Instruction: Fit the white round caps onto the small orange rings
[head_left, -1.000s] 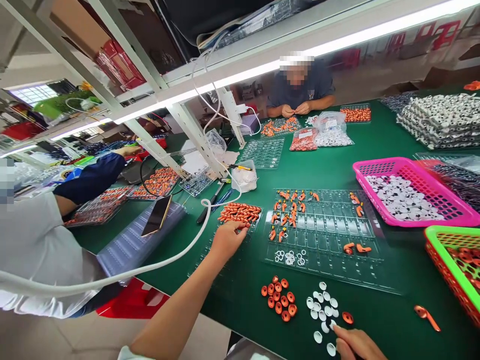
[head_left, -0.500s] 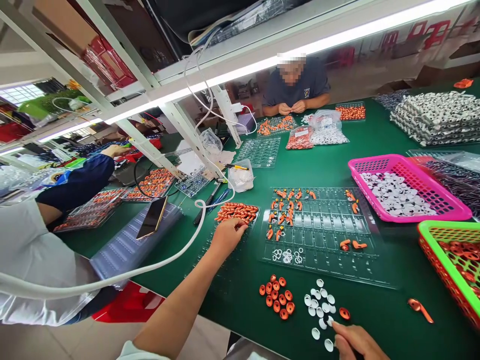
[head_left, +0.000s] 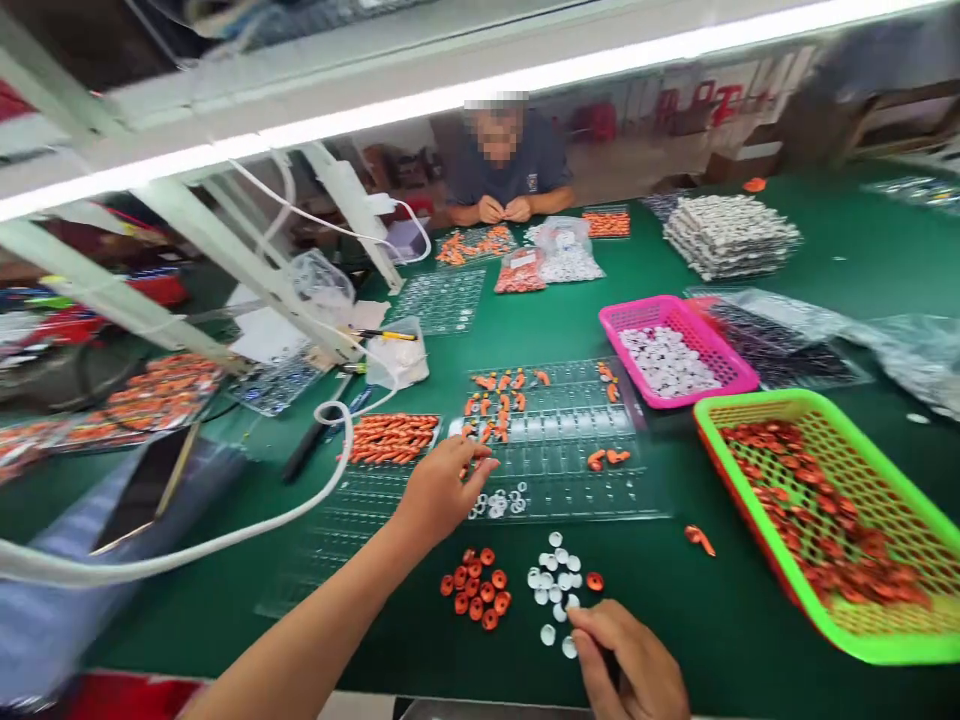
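Observation:
My left hand (head_left: 442, 490) is closed in a pinch over the near left part of a clear plastic tray (head_left: 555, 490). A bit of orange shows by its fingertips, but what it holds is not clear. Orange earbud shells (head_left: 487, 405) fill several slots in that tray, and thin white rings (head_left: 496, 502) lie at its near edge. On the green table, my right hand (head_left: 630, 655) pinches a small white disc (head_left: 572, 603) at the edge of a loose group of white discs (head_left: 551, 575). Left of these are round orange caps (head_left: 476, 590). One orange cap (head_left: 595, 581) lies apart.
Right of the tray stand a pink basket (head_left: 739, 380) of white pieces and a green basket (head_left: 832, 640) of orange pieces. A loose orange earbud shell (head_left: 700, 540) lies nearby. Orange stems (head_left: 394, 438) fill another tray. A white cable (head_left: 247, 545) crosses the left. A person (head_left: 510, 180) sits opposite.
My left hand has moved from the tray of orange stems to the clear tray on its right. My right hand stays at the white discs. The view has swung to the right.

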